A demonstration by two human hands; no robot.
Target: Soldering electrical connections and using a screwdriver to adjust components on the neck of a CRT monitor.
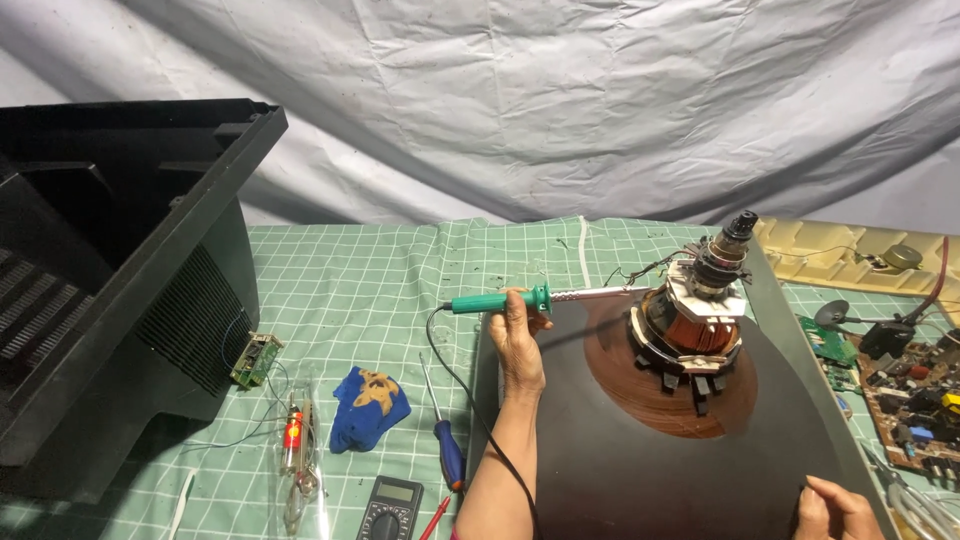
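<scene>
— Gripping a soldering iron [520,298] by its green handle, the left hand [518,340] has its fingers curled tight around it, and the metal tip points right, reaching the wires at the neck of the picture tube [660,440]. Do you see that?

— Yes. The tube lies face down on the green checked cloth [360,280], its dark funnel rising to the copper coil [690,335] and the narrow neck at the top. The iron's black cord [460,385] loops down past the wrist.

— And the right hand [835,510]?

— It rests on the lower right edge of the tube, fingers bent against the dark surface; only part of it shows at the bottom of the frame, and it holds nothing that I can see.

— What lies around?

— Left of the left arm, a screwdriver [447,440] with a blue handle lies on the cloth, with a blue rag [368,405] just beside it and a meter [390,510] near the bottom edge. A small green board [256,358] sits by the big black housing [110,270] at the far left. On the right, well apart from the iron, a brown circuit board [915,405] lies crowded with parts.
</scene>
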